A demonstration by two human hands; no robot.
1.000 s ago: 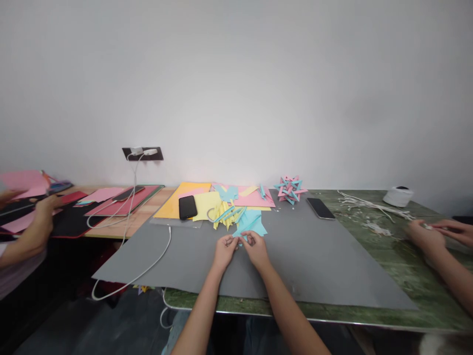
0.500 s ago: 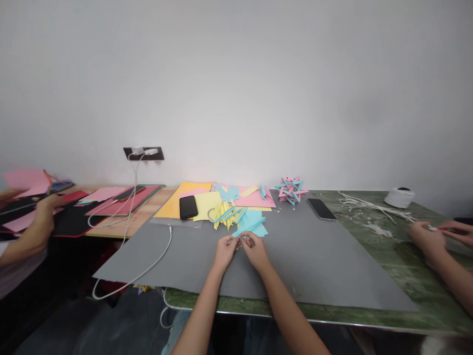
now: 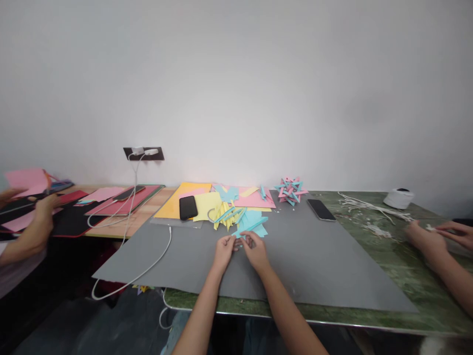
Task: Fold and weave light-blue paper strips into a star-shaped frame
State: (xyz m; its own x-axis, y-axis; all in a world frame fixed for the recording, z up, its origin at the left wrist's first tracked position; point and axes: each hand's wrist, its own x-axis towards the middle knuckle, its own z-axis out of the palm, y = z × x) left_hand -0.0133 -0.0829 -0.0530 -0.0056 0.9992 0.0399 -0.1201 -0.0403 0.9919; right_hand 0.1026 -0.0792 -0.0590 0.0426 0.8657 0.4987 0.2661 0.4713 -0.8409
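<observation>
My left hand (image 3: 224,249) and my right hand (image 3: 254,249) meet over the grey mat (image 3: 314,261), fingers pinched close together. Whatever lies between the fingertips is too small to make out. Just beyond them lie blue paper pieces (image 3: 258,222), partly behind my fingers. A bundle of folded yellow strips (image 3: 223,222) sits to the left of the blue paper, with thin blue strips across it. Farther back, pink paper (image 3: 246,198) and a yellow sheet (image 3: 207,206) lie near the wall.
A pink and blue paper star ball (image 3: 290,191) stands at the back. Phones (image 3: 188,207) (image 3: 321,209) lie on either side. A white cable (image 3: 155,261) crosses the mat's left part. Other people's hands (image 3: 428,241) (image 3: 44,212) work at right and left.
My right hand's fingers have shifted slightly and spread a little from the left fingertips. At the far right, the other person's hands have moved slightly, showing a small white piece between them.
</observation>
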